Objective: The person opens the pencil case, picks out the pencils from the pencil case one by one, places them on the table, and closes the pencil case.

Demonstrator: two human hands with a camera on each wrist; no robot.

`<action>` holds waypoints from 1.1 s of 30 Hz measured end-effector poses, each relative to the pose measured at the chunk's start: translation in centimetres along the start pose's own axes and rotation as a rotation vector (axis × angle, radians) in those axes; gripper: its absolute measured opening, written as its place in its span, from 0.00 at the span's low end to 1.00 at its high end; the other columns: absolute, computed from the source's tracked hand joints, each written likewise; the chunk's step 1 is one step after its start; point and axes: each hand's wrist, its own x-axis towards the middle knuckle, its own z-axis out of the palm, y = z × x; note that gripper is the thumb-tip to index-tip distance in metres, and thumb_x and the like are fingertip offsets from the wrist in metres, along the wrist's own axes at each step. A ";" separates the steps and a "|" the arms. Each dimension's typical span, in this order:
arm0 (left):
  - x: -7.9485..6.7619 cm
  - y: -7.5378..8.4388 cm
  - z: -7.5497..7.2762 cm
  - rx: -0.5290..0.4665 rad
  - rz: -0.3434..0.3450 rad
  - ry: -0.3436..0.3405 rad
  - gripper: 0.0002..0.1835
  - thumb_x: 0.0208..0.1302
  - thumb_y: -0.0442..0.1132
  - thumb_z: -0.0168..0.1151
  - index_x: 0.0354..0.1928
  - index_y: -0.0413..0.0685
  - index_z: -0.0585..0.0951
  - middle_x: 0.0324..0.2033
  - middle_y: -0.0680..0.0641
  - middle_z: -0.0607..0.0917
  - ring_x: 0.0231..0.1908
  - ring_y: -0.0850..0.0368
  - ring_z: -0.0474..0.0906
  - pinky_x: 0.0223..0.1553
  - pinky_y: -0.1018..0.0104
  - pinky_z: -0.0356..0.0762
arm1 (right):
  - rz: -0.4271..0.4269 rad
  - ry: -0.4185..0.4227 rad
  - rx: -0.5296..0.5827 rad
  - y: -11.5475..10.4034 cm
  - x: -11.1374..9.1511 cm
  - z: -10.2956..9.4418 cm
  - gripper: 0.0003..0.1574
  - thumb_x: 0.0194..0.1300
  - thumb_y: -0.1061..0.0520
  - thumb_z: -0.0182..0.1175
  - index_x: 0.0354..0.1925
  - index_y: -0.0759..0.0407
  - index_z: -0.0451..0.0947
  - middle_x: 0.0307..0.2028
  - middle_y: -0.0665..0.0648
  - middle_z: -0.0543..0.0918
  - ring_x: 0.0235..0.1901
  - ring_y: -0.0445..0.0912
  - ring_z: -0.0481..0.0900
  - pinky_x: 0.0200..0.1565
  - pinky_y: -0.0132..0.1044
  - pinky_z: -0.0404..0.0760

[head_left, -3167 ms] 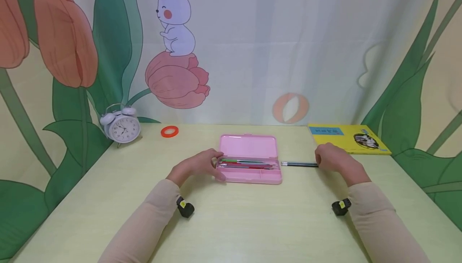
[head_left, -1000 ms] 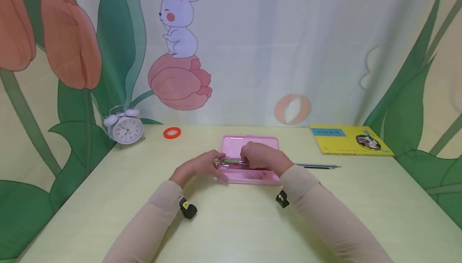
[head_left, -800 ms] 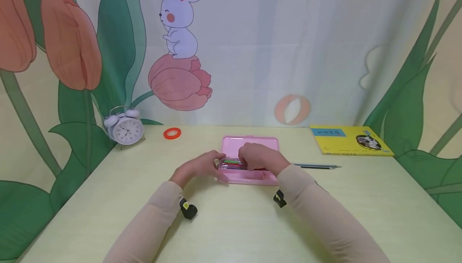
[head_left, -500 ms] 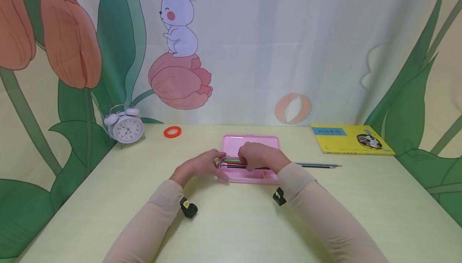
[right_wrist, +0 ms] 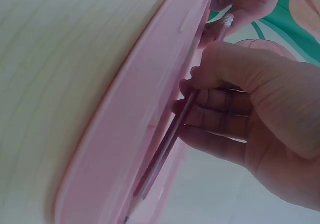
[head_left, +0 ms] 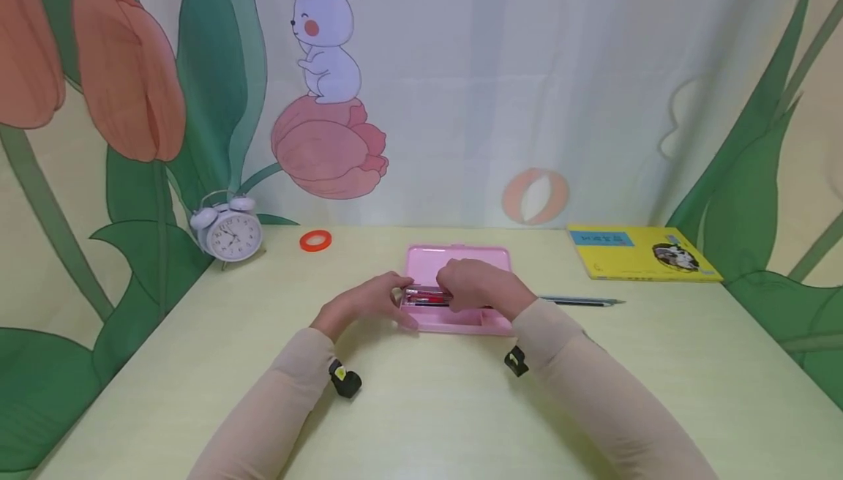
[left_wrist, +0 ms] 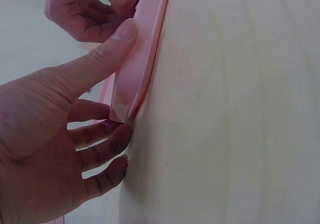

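Observation:
A pink pencil case (head_left: 437, 323) lies with its lid (head_left: 428, 260) raised, several pencils in its rear compartment. My left hand (head_left: 369, 302) holds the case's left end. In the left wrist view the thumb lies along the case's side, with the other fingers bent about its end. My right hand (head_left: 477, 286) is over the rear compartment and hides part of the pencils. The right wrist view shows it pinching a red pencil (right_wrist: 162, 149) between thumb and fingers; the pencil runs along the case, its point at the lower end. Dark pencils (head_left: 582, 301) lie on the table just right of the case.
A white alarm clock (head_left: 232, 235) and a red tape ring (head_left: 306, 246) are at the back left of the table (head_left: 421, 407). At the back right lies a yellow book (head_left: 626, 264). A printed curtain (head_left: 428, 114) hangs behind the table.
My right hand has moved left from the dark pencils on the table to the case. Over the last second it shifts only slightly, and the green pencil goes out of sight. My left hand stays at the case.

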 end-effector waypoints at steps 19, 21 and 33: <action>0.1 0.2 0.5 -0.018 -0.027 -0.009 0.54 0.46 0.53 0.82 0.75 0.46 0.65 0.60 0.49 0.74 0.52 0.51 0.72 0.59 0.53 0.70 | -0.065 0.129 0.082 2.3 -6.5 -0.4 0.14 0.59 0.69 0.66 0.41 0.56 0.90 0.29 0.48 0.81 0.29 0.43 0.72 0.33 0.34 0.73; 0.1 0.2 0.4 -0.016 -0.031 -0.008 0.54 0.46 0.53 0.82 0.75 0.46 0.66 0.59 0.49 0.74 0.52 0.51 0.72 0.59 0.53 0.70 | -0.037 0.117 0.089 2.7 -7.6 -0.2 0.14 0.59 0.68 0.68 0.42 0.55 0.90 0.31 0.48 0.81 0.30 0.43 0.73 0.34 0.34 0.74; 0.0 0.1 0.1 -0.010 -0.037 0.008 0.53 0.48 0.51 0.81 0.74 0.46 0.66 0.61 0.48 0.73 0.54 0.50 0.71 0.59 0.52 0.69 | 0.084 0.016 0.204 9.6 -13.4 2.4 0.12 0.57 0.70 0.68 0.37 0.56 0.89 0.28 0.49 0.81 0.28 0.43 0.72 0.33 0.36 0.76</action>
